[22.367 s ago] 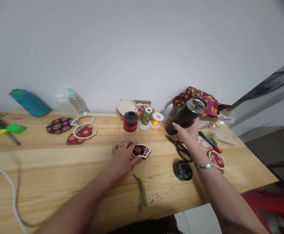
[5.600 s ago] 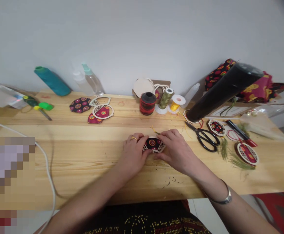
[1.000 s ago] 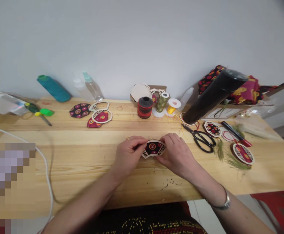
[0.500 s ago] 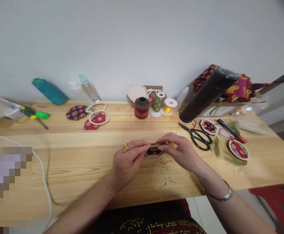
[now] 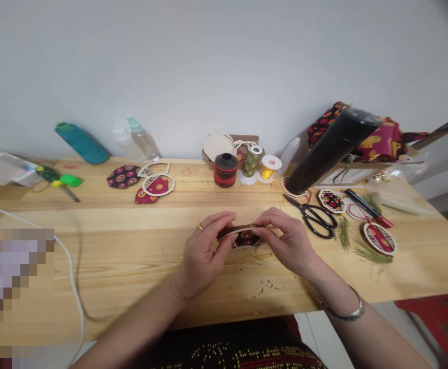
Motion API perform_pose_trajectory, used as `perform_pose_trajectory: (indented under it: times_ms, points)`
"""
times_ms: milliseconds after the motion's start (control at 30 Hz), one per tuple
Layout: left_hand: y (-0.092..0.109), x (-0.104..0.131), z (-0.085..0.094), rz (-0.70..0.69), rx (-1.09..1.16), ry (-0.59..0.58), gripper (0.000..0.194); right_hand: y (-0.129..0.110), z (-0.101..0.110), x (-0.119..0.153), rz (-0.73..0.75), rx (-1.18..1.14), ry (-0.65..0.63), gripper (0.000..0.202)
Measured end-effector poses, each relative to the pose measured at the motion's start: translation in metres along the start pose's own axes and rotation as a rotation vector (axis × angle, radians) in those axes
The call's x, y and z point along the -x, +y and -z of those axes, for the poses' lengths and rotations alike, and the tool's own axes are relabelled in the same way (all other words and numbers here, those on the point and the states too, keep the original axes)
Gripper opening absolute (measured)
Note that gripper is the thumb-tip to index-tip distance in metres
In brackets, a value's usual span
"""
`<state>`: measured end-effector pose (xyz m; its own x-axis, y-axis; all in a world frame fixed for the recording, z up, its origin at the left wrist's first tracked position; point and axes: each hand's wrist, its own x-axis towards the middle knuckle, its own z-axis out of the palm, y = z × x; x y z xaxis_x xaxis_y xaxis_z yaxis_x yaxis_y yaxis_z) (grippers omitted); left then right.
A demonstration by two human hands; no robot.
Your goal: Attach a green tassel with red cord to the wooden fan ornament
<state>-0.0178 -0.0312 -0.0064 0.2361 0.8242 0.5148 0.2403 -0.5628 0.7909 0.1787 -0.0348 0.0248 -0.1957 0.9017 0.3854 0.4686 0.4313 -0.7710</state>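
Note:
Between my two hands, just above the table, is a wood-framed fabric ornament (image 5: pixel 245 238) with a dark patterned face and a pale cut-out rim. My left hand (image 5: pixel 204 251) grips its left side, thumb on the near face and fingers behind the upper edge. On the opposite side, my right hand (image 5: pixel 287 241) pinches the upper right edge between thumb and fingers. The ornament tilts so that its thick edge shows along the top; my fingers cover both ends. Dark scraps (image 5: pixel 264 288) lie on the wood below it.
Black scissors (image 5: pixel 318 220), an octagonal ornament (image 5: pixel 331 201) and a tasselled oval ornament (image 5: pixel 378 238) lie to the right. Thread spools (image 5: pixel 225 171) and a tall black tube (image 5: pixel 329 154) stand behind. Fabric pieces and frames (image 5: pixel 158 185) lie back left. A white cable (image 5: pixel 70 261) crosses the left side.
My left hand has spread its thumb from its fingers and now holds more of the ornament's left side. More of the ornament's edge and face shows. The view has shifted slightly.

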Motion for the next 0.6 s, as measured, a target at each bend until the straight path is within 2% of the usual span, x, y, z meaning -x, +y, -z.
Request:
perform_pose_trajectory:
  times_ms: [67,133,267,367,433,533,600]
  points:
    - [-0.001,0.001,-0.001,0.15,0.188,-0.039,0.045,-0.002,0.001,0.0,0.002,0.002,0.008,0.006]
    - [0.0,0.0,-0.003,0.278,0.366,-0.03,0.052,-0.003,0.001,-0.001,0.009,0.0,0.021,0.006]
    - [0.005,-0.007,-0.004,0.469,0.52,-0.083,0.053,-0.007,-0.001,-0.002,0.007,-0.006,0.037,0.007]
    - [0.005,-0.01,-0.003,0.54,0.577,-0.123,0.042,-0.008,-0.005,-0.002,0.009,-0.007,0.025,0.006]
    - [0.004,-0.011,-0.002,0.564,0.6,-0.092,0.044,-0.008,-0.007,-0.001,0.028,0.012,0.027,0.006]
    - [0.002,-0.011,0.0,0.534,0.607,-0.04,0.053,-0.008,-0.008,0.0,0.07,0.063,0.023,0.007]
    - [0.003,-0.011,0.001,0.514,0.587,-0.081,0.048,-0.007,-0.009,0.001,0.102,0.103,0.012,0.008]
